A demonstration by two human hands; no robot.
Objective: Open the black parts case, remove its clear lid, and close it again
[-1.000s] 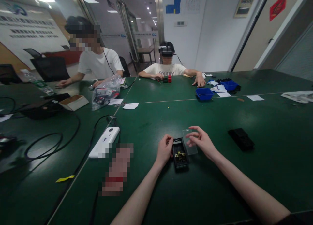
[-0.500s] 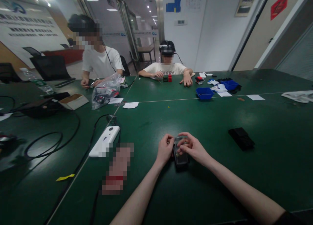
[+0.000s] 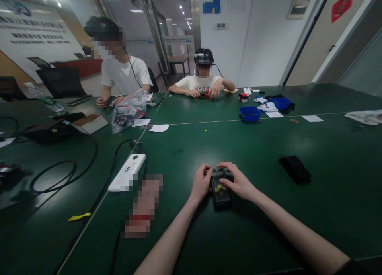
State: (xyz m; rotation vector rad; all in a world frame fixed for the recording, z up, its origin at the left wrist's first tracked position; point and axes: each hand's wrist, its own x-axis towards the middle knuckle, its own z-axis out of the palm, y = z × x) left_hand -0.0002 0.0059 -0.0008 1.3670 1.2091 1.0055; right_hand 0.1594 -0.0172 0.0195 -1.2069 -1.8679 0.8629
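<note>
A small black case with a glossy, see-through-looking face lies on the green table in front of me. Yellowish spots show on its face; I cannot make out what they are. My left hand is closed at the case's upper left edge, fingertips pinched together. Curled over the upper right side is my right hand, its thumb on the face and its fingers at the far end. To the right, apart from both hands, a black pouch-like item rests on the table.
A white power bank marked 5 and a black cable lie left. A yellow strip is nearby. Farther off are a clear plastic bag, a blue tray and paper slips. Two people sit across the table.
My right hand's fingers have come down onto the case, showing more of its face. My left hand stays put. The person opposite has brought a hand over to a red block.
</note>
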